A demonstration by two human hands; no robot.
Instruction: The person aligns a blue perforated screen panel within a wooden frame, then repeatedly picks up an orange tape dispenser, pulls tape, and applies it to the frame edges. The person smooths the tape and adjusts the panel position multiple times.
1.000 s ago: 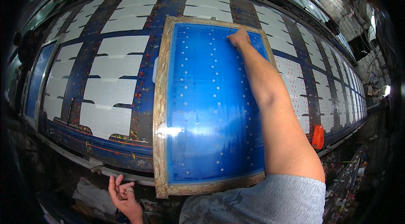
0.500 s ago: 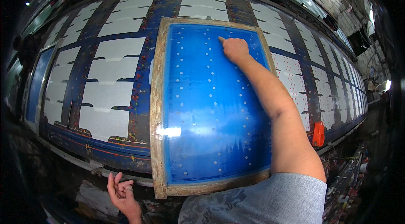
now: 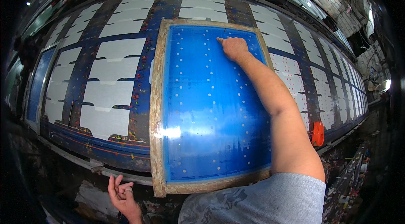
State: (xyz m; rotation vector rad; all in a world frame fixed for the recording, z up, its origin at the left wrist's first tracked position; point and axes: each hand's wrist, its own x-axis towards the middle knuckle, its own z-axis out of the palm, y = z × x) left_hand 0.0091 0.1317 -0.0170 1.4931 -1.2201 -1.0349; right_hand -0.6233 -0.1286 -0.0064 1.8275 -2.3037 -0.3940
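A large printing screen with blue mesh and rows of pale dots stands in the middle, edged by a worn wooden frame. My right arm reaches across it from the lower right. Near the screen's far end, my right hand is at the mesh, its index finger stretched out and the other fingers curled; I see nothing held. The fingertip appears to touch the blue surface. At the lower left, beside the table's front rail, my left hand hangs free, fingers apart and loosely bent, holding nothing.
White cut panels lie in rows along the long table. Right of the screen, some panels carry red dots. An orange plastic object sits at the table's right front edge. Another framed screen stands far left. A metal rail runs along the front.
Almost nothing differs. My right hand has shifted very slightly left on the mesh, and my left hand is a touch lower.
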